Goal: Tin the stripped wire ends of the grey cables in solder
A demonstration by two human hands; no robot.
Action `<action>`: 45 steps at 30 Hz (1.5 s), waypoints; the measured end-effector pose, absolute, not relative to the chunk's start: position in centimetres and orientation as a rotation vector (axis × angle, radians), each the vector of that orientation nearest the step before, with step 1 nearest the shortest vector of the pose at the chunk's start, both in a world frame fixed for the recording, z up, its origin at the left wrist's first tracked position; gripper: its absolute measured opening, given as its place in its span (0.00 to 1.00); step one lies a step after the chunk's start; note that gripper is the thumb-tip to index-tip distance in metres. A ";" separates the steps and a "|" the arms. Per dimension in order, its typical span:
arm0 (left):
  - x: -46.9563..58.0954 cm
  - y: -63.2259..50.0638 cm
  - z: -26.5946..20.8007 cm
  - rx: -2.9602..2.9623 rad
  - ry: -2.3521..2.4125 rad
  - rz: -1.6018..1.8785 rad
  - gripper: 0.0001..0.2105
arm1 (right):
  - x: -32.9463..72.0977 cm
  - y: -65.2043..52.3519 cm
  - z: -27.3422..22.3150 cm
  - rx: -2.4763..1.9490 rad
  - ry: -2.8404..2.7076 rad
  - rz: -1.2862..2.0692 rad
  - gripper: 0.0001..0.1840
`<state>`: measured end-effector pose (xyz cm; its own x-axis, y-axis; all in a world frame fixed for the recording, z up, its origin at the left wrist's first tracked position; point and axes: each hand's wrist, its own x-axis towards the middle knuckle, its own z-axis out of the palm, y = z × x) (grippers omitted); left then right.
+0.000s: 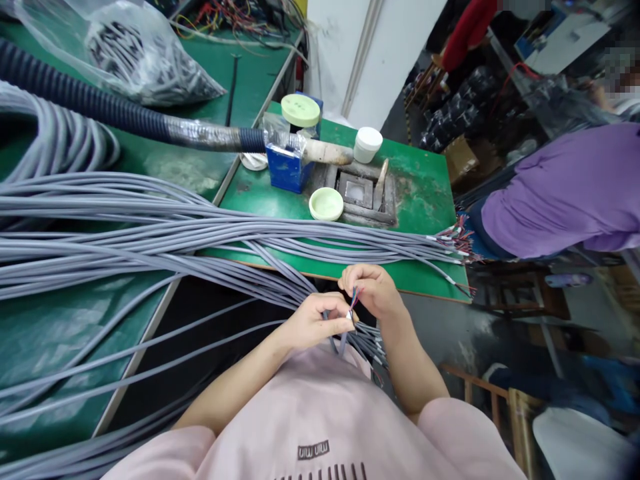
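Observation:
My left hand point(320, 320) is closed on the end of a grey cable, close to my chest. Thin red, blue and dark wires point(355, 299) fan out of that cable's stripped end. The fingers of my right hand point(373, 290) pinch these wires at their tips. Just beyond my hands, a bundle of grey cables point(300, 230) runs across the green bench, with stripped wire ends point(463, 243) at its right. More grey cable ends point(373, 340) hang below my hands, partly hidden by my right arm.
A solder pot point(356, 192) set in the bench has a flat scraper point(383, 180) leaning on it. Around it are a pale green dish point(326, 203), a white jar point(367, 145) and a blue holder point(287, 168) under a black hose point(125, 117). A person in purple point(565, 193) is at right.

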<state>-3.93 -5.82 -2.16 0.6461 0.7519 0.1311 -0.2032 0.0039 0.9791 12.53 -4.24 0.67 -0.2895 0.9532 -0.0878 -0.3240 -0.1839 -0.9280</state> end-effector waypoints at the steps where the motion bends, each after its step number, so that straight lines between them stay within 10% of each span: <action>1: -3.9 -5.8 -2.2 1.374 0.511 0.803 0.18 | 12.4 -4.2 0.6 -0.891 -1.036 1.639 0.05; 31: -4.4 -5.1 -4.2 0.909 0.444 0.827 0.12 | 13.4 -4.9 0.8 -1.064 -1.328 1.117 0.05; 45: -4.0 -1.7 0.0 0.791 0.663 1.144 0.18 | 12.9 -3.9 3.8 -0.827 -2.149 -0.024 0.13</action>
<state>-4.03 -1.75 -0.03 0.2855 0.9565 -0.0601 -0.5281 0.2093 0.8230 12.89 -3.91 3.80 -0.4529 0.5512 0.7007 0.5668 0.7847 -0.2509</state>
